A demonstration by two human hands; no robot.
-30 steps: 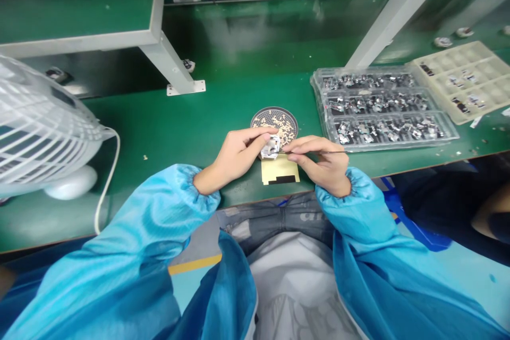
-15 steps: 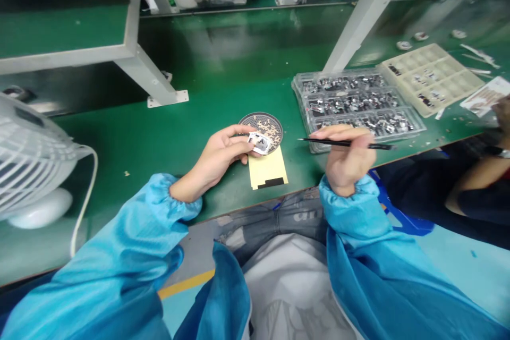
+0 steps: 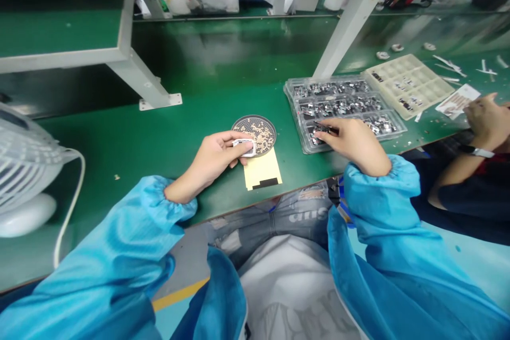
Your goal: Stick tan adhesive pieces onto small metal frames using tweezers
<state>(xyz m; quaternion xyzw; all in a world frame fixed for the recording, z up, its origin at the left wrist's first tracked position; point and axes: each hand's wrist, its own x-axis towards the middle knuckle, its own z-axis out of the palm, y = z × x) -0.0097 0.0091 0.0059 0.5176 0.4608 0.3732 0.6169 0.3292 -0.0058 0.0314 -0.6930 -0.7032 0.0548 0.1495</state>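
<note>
My left hand is closed on a small white-framed part, held between thumb and fingers at the left rim of a round grey dish. That dish carries many tiny tan and dark bits, and partly covers a yellow paper with a dark strip. Black tweezers are pinched in my right hand, with their tip in the front-left compartment of a clear plastic box. Small shiny metallic parts fill that box's compartments.
A cream compartment tray adjoins the clear box. At the right, a co-worker's hand is beside a printed card. A white fan stands left. Metal shelf posts rise from the green bench.
My right hand has turned and lowered the tweezers from in front of the clear box into its front-left compartment. In my left hand the white-framed part has tilted. The view has shifted slightly.
</note>
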